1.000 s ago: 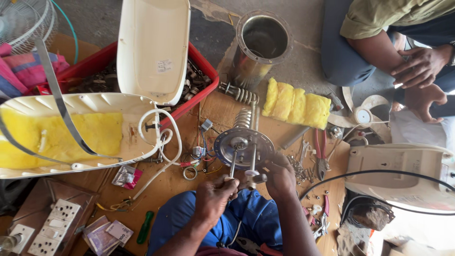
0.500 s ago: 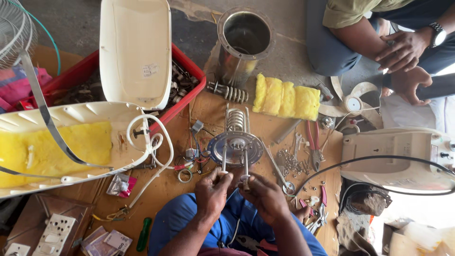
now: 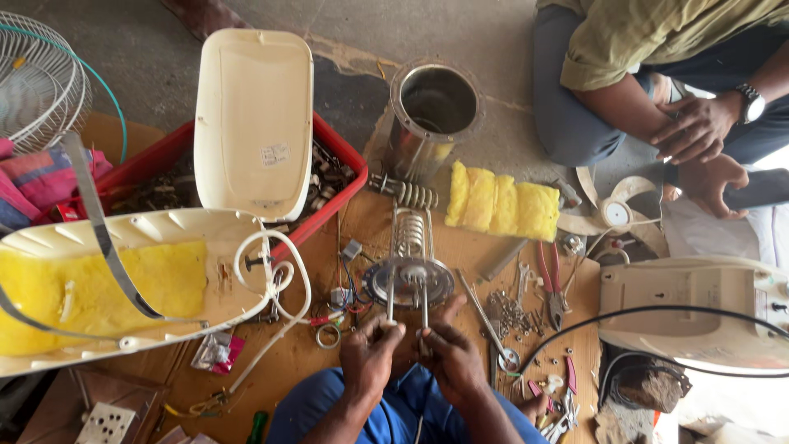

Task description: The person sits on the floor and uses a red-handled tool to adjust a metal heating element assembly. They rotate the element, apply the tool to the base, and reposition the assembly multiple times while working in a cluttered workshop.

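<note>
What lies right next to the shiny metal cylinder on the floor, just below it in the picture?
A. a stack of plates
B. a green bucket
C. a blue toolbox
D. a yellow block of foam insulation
D: the yellow foam insulation block lies at the edge of the wooden board, just below and to the right of the open metal cylinder.

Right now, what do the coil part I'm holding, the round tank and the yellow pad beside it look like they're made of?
Heating element, held by its two terminal rods in left hand and right hand: bare metal, going by the grey shiny coil and disc flange. Cylindrical tank: likely steel, dull silvery with reflections inside. Yellow pad: looks like soft fibrous insulation or foam, puffy and creased.
</note>
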Tool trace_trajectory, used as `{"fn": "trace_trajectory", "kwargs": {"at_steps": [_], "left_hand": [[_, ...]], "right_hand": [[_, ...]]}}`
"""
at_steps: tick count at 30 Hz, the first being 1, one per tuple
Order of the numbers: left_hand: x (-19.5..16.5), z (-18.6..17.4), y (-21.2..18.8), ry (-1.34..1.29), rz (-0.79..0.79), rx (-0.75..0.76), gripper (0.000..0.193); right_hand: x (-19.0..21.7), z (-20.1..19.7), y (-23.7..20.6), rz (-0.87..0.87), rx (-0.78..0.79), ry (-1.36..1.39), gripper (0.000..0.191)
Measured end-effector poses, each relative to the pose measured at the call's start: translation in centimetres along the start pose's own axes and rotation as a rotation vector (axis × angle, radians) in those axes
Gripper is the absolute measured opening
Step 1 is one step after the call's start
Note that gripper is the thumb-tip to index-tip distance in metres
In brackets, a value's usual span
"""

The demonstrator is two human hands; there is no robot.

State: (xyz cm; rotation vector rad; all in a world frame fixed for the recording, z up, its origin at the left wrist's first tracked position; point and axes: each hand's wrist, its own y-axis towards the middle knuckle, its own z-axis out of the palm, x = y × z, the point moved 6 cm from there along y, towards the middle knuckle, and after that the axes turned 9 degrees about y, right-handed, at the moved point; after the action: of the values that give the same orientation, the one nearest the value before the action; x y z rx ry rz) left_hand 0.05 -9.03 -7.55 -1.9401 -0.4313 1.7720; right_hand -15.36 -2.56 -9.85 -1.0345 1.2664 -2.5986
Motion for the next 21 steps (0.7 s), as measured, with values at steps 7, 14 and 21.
{"fn": "trace_trajectory", "kwargs": {"at_steps": [7, 14, 21], "left_hand": [[2.9, -0.1, -0.2, 0.032, -0.096, 0.058, 0.016], [5.0, -0.5, -0.1, -0.08, -0.303, 0.077, 0.031], [4.9, -1.7, -0.9, -0.15, -0.298, 0.057, 0.029]], "right_hand": [[-2.5, -1.3, 0.2, 0.099, -0.217, -0.219, 0.042], [-3.1, -1.4, 0.0, 0.065, -0.114, -0.271, 0.052], [-4.0, -1.2, -0.5, 0.123, -0.028, -0.27, 0.054]]}}
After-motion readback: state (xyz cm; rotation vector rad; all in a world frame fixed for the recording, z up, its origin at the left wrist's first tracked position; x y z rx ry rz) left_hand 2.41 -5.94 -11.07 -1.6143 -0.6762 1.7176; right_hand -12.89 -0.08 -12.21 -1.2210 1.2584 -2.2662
